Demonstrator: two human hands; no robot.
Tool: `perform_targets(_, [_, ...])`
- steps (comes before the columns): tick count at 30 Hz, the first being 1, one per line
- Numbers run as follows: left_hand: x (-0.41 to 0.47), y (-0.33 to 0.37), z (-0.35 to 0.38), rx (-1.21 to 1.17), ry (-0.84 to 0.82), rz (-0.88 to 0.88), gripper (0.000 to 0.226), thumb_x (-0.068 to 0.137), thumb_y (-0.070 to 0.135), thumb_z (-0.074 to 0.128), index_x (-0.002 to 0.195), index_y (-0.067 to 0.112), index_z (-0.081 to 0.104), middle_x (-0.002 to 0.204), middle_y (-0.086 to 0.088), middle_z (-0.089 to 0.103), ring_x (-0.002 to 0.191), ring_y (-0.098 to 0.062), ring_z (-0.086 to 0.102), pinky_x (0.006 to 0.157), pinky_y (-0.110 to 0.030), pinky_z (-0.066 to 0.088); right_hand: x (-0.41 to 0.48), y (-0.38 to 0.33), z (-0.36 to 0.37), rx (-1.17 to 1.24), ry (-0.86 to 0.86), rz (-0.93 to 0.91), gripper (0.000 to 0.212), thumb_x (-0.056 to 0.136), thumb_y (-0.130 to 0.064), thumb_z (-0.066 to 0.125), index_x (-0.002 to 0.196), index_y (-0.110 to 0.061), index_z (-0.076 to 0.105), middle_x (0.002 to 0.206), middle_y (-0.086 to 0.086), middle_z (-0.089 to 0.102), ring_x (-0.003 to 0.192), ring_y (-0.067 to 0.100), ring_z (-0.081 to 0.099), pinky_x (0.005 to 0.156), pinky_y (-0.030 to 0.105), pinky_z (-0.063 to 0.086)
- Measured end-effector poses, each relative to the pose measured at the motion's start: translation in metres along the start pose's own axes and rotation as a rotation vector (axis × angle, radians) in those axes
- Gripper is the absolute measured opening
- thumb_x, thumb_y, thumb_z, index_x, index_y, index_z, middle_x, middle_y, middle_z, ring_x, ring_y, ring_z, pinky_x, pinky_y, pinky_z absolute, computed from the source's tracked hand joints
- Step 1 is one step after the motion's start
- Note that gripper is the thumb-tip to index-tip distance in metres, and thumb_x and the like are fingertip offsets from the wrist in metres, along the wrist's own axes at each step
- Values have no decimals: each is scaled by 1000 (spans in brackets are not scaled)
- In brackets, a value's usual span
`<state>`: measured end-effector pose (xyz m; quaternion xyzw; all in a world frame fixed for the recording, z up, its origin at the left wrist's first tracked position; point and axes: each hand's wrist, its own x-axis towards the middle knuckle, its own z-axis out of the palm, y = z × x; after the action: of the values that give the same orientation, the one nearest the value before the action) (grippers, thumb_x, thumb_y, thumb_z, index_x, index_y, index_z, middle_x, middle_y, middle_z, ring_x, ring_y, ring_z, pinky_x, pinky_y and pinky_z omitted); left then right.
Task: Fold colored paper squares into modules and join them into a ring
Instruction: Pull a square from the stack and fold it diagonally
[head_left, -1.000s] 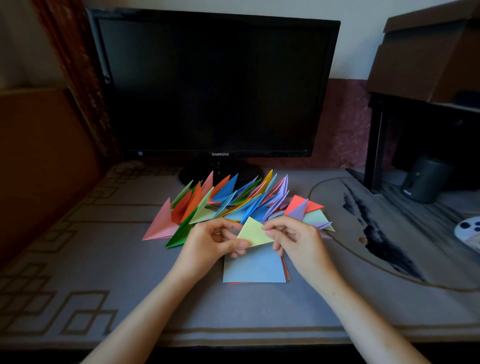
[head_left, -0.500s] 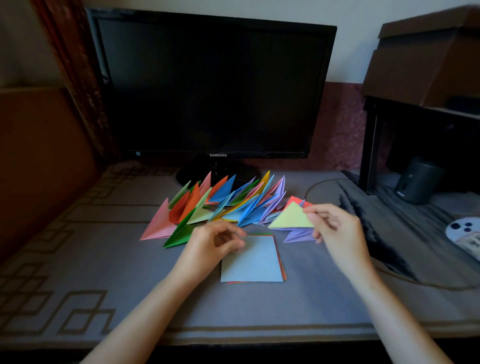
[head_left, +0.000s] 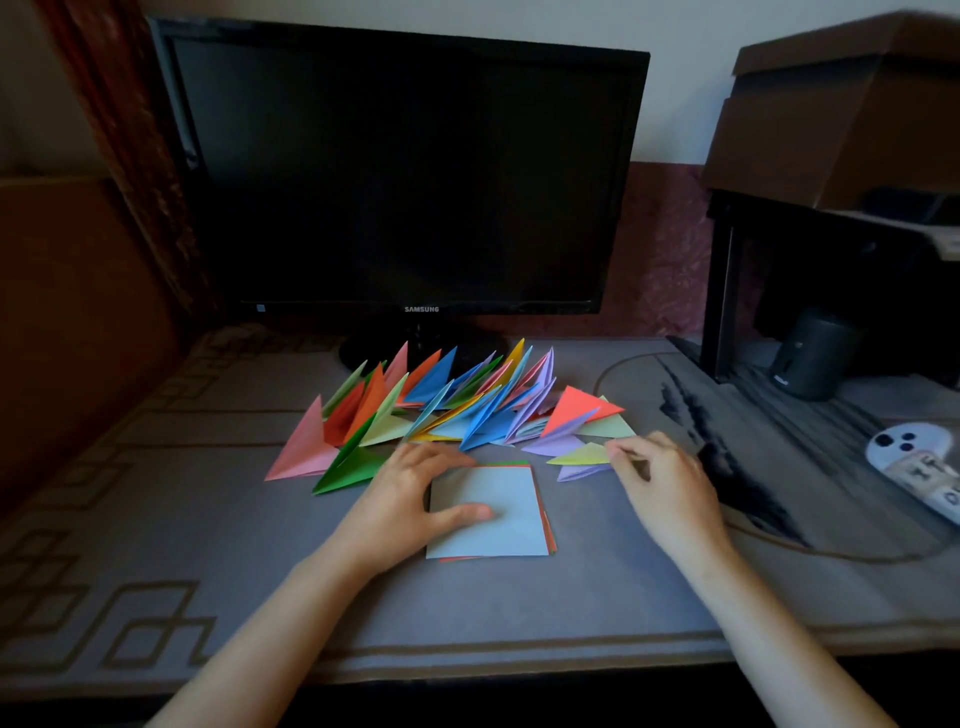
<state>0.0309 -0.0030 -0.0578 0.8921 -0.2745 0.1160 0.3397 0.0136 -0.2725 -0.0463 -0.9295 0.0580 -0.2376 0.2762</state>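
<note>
The yellow module (head_left: 579, 456) has come down at the right end of the folded pile (head_left: 441, 410) on the grey worktop (head_left: 260, 597). The blurred right hand (head_left: 670, 483) touches it, and I cannot tell its grip. The left hand (head_left: 410, 493) lies flat on the paper stack (head_left: 498, 535) before a dark monitor (head_left: 405, 171).

Light-blue top square (head_left: 498, 512) — orange and green edges beneath. Folded modules (head_left: 483, 415) at twelve o'clock run pink, green, orange, blue, lilac, red. Grey worktop (head_left: 156, 519) bears brown key-pattern lines.
</note>
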Motion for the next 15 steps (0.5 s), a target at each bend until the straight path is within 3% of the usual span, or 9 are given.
perform_targets(4, [0, -1, 2, 52, -31, 12, 91, 59, 91, 38, 122, 29, 59, 118, 22, 44, 118, 1, 34, 99, -7, 19, -3, 8, 6, -201, -1, -107, 18, 88, -27, 61, 102, -23, 73, 107, 5, 55, 99, 29, 42, 93, 45, 39])
perform_targets(8, [0, 1, 1, 57, -39, 18, 94, 59, 91, 35, 127, 29, 55, 118, 22, 41, 115, 7, 28, 96, 1, 11, -2, 11, 9, -174, 71, -143, 24, 86, -21, 65, 109, -19, 71, 111, 10, 54, 101, 30, 36, 93, 51, 39])
perform_targets(13, [0, 0, 2, 56, -30, 21, 96, 58, 92, 33, 125, 27, 56, 118, 22, 40, 115, 6, 28, 96, 2, 11, -2, -6, 1, -67, 251, -270, 36, 90, -16, 56, 125, -18, 59, 125, 10, 49, 112, 27, 32, 96, 44, 38])
perform_targets(15, [0, -1, 3, 51, -21, 25, 95, 58, 92, 34, 123, 27, 58, 118, 22, 42, 117, 3, 32, 98, -3, 15, -4, -17, -3, -16, 257, -364, 35, 91, -22, 44, 120, -17, 62, 125, 6, 50, 112, 23, 33, 99, 31, 34])
